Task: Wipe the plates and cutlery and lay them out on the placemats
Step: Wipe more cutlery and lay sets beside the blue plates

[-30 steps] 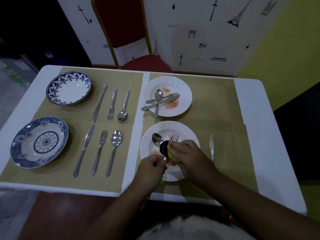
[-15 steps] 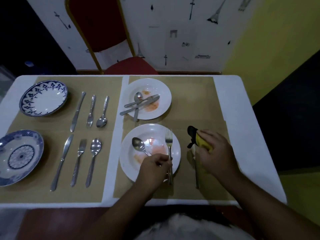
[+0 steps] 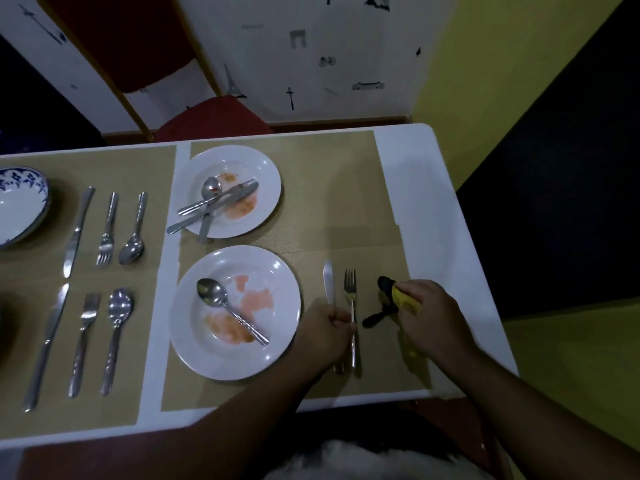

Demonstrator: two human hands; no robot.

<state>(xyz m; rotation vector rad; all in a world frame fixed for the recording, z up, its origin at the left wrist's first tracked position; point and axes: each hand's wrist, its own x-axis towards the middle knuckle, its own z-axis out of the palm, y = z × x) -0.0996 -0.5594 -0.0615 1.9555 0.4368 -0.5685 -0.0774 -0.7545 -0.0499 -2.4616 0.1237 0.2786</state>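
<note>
My left hand (image 3: 323, 336) pinches the handle of a fork (image 3: 351, 296) that lies on the near right placemat (image 3: 377, 372), beside a knife (image 3: 329, 282). My right hand (image 3: 427, 315) grips a yellow and black cloth (image 3: 391, 296) just right of the fork. A white plate (image 3: 235, 311) with orange smears and a spoon (image 3: 221, 303) in it sits to the left of my left hand. Farther back, a second smeared white plate (image 3: 228, 192) holds a spoon, fork and knife crossed over each other.
On the left placemats lie two rows of knife, fork and spoon (image 3: 104, 230), next to a blue patterned bowl (image 3: 20, 202) at the frame's left edge. A red chair (image 3: 207, 116) stands behind the white table (image 3: 426, 188). The table's right strip is bare.
My left hand has carried the fork off the near plate and set it on the placemat to the right of the knife. My right hand with the cloth stays at the right.
</note>
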